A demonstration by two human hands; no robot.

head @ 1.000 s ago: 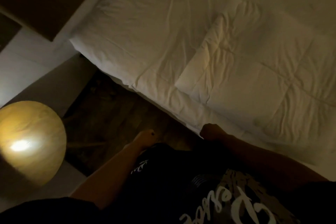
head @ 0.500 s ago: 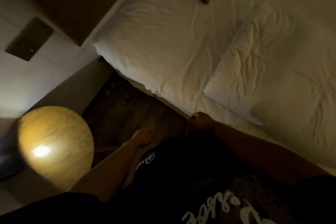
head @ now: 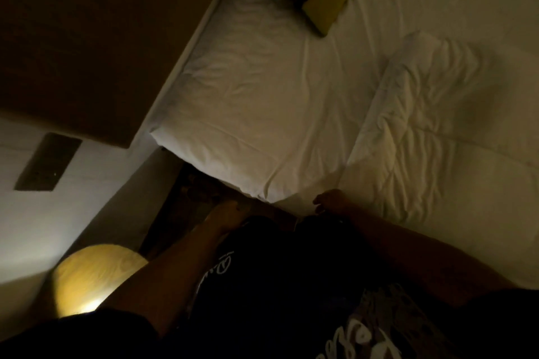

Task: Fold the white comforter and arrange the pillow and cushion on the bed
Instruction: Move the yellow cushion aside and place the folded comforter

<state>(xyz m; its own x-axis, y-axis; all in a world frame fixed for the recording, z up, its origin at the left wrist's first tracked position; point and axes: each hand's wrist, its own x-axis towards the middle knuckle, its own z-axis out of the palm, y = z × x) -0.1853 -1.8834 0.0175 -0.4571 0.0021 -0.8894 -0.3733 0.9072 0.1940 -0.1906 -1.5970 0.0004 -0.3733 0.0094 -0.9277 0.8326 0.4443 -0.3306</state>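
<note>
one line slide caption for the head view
Folded white comforter on the bed, yellow cushion beyond it, both hands low.

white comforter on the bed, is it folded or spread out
Folded. The white quilted comforter lies as a thick doubled slab with a rounded fold edge, leaving the white bed sheet bare beside it.

Right hand [head: 332, 202] fingers apparently looser.

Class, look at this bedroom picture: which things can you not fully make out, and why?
- Cushion, head view: its far end is cut off by the top edge.
- Comforter, head view: runs past the right edge, so its full fold is unseen.
- Left hand and right hand, head view: too dark to tell how the fingers lie.
- Round wooden table, head view: partly hidden behind the left arm.
</note>
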